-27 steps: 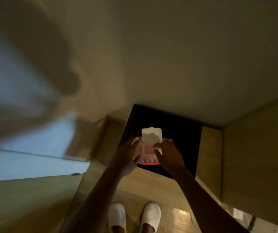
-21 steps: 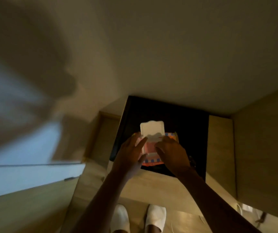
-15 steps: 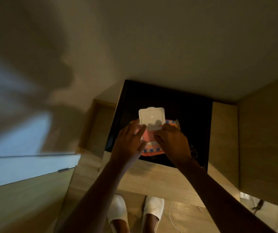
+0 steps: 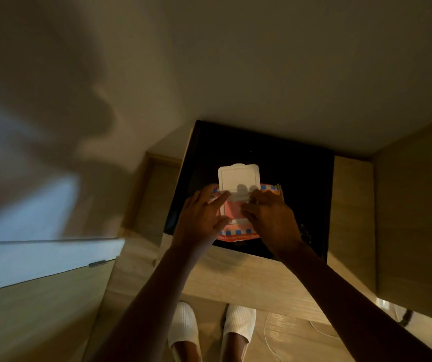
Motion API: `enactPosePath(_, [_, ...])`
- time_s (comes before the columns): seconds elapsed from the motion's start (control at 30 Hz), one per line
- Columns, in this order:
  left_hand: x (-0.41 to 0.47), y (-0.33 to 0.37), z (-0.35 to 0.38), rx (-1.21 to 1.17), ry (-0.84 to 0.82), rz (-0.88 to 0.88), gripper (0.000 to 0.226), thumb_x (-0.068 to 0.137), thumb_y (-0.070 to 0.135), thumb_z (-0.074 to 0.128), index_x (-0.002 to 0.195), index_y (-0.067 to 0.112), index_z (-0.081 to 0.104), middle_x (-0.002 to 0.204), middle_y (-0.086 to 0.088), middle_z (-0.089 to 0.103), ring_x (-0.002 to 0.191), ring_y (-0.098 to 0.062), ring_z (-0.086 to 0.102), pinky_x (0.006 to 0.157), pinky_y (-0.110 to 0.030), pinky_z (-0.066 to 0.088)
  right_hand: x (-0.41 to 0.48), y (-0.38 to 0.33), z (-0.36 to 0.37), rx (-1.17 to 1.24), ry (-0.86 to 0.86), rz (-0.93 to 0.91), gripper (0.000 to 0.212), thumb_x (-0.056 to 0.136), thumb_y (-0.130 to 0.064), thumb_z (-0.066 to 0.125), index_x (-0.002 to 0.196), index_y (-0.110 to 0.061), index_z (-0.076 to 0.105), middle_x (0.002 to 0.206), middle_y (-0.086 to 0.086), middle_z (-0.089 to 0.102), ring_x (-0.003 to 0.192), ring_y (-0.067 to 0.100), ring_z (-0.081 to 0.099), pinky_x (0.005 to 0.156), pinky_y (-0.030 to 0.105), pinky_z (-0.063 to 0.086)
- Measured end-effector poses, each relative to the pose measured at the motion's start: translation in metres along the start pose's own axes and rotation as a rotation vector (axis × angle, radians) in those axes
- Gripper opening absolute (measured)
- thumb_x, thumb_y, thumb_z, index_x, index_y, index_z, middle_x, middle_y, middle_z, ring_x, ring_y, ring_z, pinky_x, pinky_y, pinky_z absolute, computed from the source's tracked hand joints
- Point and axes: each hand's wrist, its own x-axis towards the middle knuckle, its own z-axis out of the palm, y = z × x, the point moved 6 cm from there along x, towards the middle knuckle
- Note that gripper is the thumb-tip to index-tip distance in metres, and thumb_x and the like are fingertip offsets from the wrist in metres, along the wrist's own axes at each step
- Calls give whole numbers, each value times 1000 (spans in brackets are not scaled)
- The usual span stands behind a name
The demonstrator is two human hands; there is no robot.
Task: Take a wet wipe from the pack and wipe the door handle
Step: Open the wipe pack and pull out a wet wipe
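I saw pale wall (image 4: 261, 61) filling upper view. Wooden counter (image 4: 235, 278) ran from 6 to 3 o'clock, black surface (image 4: 301, 178) set into it. 2 white slippers (image 4: 211, 327) at 6 o'clock on floor. Wet wipe pack (image 4: 238, 232), orange with blue checks, lay on black surface at centre, white flap lid (image 4: 237, 178) hinged up toward 12. Left hand (image 4: 200, 218) pressed pack's 9 o'clock edge, fingers spread flat, nothing clasped. Right hand (image 4: 272, 218) at 3 o'clock, fingertips narrowed at opening; I couldn't tell whether wipe was pinched.
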Motion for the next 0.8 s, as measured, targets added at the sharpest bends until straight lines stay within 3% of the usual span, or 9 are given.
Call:
enactPosePath(0.37, [-1, -1, -3, -30, 33, -1, 58, 85, 40, 63, 138, 21, 50, 145, -3, 45, 132, -22, 42, 105, -38, 36, 6, -4, 6, -86, 8, -69, 44, 66, -28, 83, 100, -7, 65, 108, 17, 63, 99, 33, 63, 80, 43, 54])
enactPosePath(0.6, [-4, -3, -3, -29, 49, 7, 58, 85, 35, 68, 138, 21, 50, 145, -4, 45, 132, -23, 42, 103, -39, 42, 9, -5, 12, -101, -59, -91, 52, 65, -29, 85, 105, -6, 62, 111, 18, 61, 99, 33, 61, 84, 45, 53])
enactPosePath(0.8, [-4, -2, -2, -19, 54, -13, 59, 85, 34, 68, 139, 21, 49, 147, -3, 43, 135, -22, 39, 106, -41, 42, 10, -5, 8, -56, -38, -92, 47, 63, -25, 86, 98, -5, 62, 102, 18, 63, 91, 33, 63, 78, 43, 54])
